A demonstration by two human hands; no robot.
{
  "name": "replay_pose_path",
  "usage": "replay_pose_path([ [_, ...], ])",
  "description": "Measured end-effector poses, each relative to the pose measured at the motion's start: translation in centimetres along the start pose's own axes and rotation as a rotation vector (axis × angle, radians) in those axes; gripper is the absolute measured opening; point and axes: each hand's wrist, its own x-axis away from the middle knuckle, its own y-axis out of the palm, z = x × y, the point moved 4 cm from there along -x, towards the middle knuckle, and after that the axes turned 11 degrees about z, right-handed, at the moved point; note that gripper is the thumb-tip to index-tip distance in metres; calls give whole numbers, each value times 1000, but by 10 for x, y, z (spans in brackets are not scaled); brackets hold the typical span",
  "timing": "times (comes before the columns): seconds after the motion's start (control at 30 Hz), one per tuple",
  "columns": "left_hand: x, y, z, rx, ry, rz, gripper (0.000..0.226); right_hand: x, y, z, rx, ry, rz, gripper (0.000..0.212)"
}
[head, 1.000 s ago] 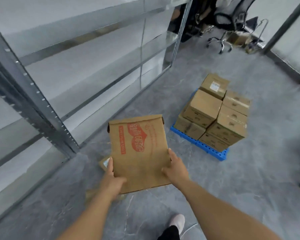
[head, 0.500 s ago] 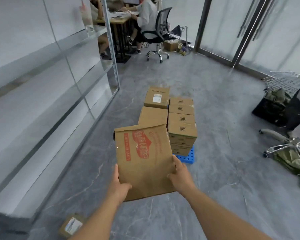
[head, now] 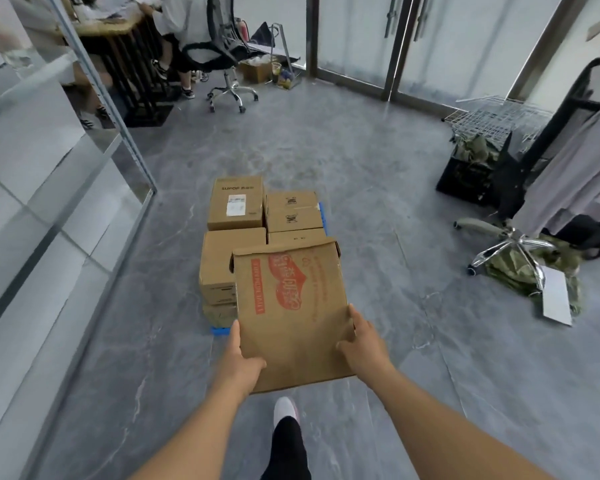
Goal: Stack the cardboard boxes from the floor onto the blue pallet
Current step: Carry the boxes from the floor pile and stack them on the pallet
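Grey marbled floor tiles (head: 378, 188) run from a glass partition on one side to frosted glass doors at the far end, where someone sits in a black office chair (head: 219, 46) at a desk. Off to the side a toppled chair base with chrome legs (head: 513, 251) lies among olive-green bags.

In the middle of the floor sits the blue plastic pallet (head: 219, 330) — only a corner near the carrier and a sliver at the far edge show, since plain brown cardboard boxes (head: 234, 202) already cover it, at least 5 by my count, and 2 or more layers high on the nearer side.

The person stands just short of it holding a large brown cardboard box with red printed lettering (head: 288, 306) out in front, above the near end of the stack and not touching it as far as I can tell. The left hand (head: 239, 358) grips the box's left edge with the thumb lying along the side; the right hand (head: 364, 344) grips the right edge, fingers wrapped round it.

I'd judge the job well along: this box is carried but not yet set down. No boxes waiting on the floor are in sight from here, so how many remain I cannot say.
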Motion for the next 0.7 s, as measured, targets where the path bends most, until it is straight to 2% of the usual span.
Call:
replay_pose_path([
  [0.7, -172, 124, 184, -145, 102, -174, 92, -219, -73, -30, -92, 196, 186, 76],
])
